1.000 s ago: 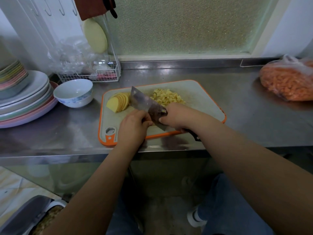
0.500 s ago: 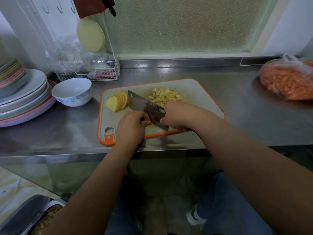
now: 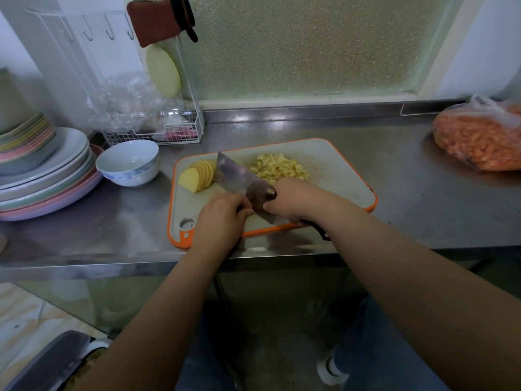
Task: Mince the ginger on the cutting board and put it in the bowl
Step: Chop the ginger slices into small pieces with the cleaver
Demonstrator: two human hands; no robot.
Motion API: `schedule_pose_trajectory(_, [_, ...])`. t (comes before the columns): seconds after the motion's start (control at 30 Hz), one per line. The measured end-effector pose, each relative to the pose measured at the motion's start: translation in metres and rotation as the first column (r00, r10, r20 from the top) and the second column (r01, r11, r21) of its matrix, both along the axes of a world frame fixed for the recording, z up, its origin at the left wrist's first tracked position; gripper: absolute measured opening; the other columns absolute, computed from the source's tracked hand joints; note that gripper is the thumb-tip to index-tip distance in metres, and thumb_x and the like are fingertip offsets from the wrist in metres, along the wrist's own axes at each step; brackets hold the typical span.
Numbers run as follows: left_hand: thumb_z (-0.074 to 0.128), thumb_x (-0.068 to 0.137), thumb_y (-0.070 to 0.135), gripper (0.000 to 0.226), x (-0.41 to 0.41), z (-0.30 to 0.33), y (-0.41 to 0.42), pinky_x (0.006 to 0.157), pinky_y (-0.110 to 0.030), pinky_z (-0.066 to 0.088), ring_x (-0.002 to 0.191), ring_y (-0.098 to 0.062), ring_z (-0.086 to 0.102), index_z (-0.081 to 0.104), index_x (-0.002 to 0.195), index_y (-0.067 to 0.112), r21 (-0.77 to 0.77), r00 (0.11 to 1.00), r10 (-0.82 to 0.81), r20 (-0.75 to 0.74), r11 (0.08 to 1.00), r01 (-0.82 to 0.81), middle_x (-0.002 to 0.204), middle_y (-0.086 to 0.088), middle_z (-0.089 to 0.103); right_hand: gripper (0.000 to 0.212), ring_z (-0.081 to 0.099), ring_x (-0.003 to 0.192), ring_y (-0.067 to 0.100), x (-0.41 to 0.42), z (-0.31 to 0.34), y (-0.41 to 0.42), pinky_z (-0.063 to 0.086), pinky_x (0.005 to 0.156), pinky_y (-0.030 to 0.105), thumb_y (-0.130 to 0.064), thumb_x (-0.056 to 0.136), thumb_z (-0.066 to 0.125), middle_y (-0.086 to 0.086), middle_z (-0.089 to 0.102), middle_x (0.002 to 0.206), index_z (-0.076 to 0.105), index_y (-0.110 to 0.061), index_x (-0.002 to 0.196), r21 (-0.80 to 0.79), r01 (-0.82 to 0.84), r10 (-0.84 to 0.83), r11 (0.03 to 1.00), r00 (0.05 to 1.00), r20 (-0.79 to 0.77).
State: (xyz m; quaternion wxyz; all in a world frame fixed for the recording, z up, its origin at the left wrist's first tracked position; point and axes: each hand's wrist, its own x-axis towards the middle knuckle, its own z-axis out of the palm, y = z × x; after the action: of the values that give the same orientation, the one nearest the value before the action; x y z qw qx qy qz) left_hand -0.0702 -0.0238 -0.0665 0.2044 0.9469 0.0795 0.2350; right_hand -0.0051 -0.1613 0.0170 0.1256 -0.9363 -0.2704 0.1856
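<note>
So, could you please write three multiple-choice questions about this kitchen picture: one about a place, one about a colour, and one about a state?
1. Where does the white bowl stand?
A. on the cutting board
B. on the counter, left of the cutting board
C. on the stack of plates

2. What colour is the cutting board's rim?
A. orange
B. blue
C. black

3. What state is the ginger in?
A. all whole
B. all in the bowl
C. partly sliced, partly diced

Answers:
1. B: the bowl sits on the steel counter between the plates and the board.
2. A: an orange edge runs round the grey board.
3. C: fanned ginger slices lie left of the cleaver, a diced ginger pile right of it; the bowl looks empty.
</note>
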Motion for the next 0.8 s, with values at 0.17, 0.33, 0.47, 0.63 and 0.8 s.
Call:
schedule_pose_trajectory(0.17, [0.053,0.09,0.025,0.015,0.017,0.051,0.014,0.081,-0.028,0.033,0.093,-0.023,0.05,0.065,0.093,0.015,0.137,0.965,-0.119,0.235,0.987,0.088,0.097,-0.006,0.059,0.023,0.039,0.05,0.016,-0.011,0.004,-0.003,0.033,0.045,0.026,-0.031,0.096,0.048,0.001,0.046,0.063,0.051,-0.014,0.081,0.025,-0.061,0.06,0.998,0.997,0.058])
schedule_pose_trajectory(0.33, [0.035,0.102,0.038,0.042,0.049,0.098,0.002,0.078,-0.032,0.039,0.093,-0.026,0.057,0.065,0.094,0.01,0.169,0.818,-0.249,-0.518,0.908,0.383,0.096,-0.008,0.063,0.033,0.058,0.079,0.027,-0.013,-0.003,0.0,0.04,0.057,0.028,-0.031,0.097,0.047,0.013,0.065,0.109,0.062,-0.006,0.113,0.054,-0.03,0.026,0.998,0.996,0.082])
schedule_pose_trajectory(0.47, [0.034,0.102,0.037,0.044,0.06,0.103,-0.008,0.078,-0.029,0.033,0.095,-0.027,0.052,0.059,0.122,0.007,0.233,0.694,-0.166,-0.701,0.866,0.442,0.101,-0.012,0.057,0.03,0.062,0.093,0.03,-0.012,-0.013,0.003,0.039,0.068,0.029,-0.03,0.095,0.053,0.013,0.066,0.105,0.063,-0.008,0.113,0.146,0.046,-0.059,0.988,0.994,0.091])
schedule_pose_trajectory(0.63, [0.034,0.1,0.039,0.052,0.068,0.108,-0.012,0.085,-0.033,0.034,0.11,-0.031,0.051,0.047,0.136,0.004,0.254,0.601,-0.082,-0.795,0.854,0.453,0.127,-0.02,0.054,0.048,0.058,0.081,0.028,-0.014,-0.01,-0.004,0.038,0.062,0.032,-0.029,0.093,0.054,0.004,0.056,0.088,0.039,-0.01,0.134,0.228,0.082,-0.113,0.97,0.986,0.123])
schedule_pose_trajectory(0.8, [0.021,0.103,0.041,0.055,0.07,0.118,-0.025,0.09,-0.034,0.033,0.104,-0.029,0.048,0.051,0.131,0.004,0.259,0.548,0.014,-0.836,0.891,0.373,0.134,-0.019,0.051,0.049,0.054,0.075,0.024,-0.011,-0.004,-0.011,0.039,0.059,0.032,-0.041,0.09,0.057,0.001,0.055,0.086,0.036,-0.009,0.12,0.255,0.067,-0.11,0.965,0.981,0.16])
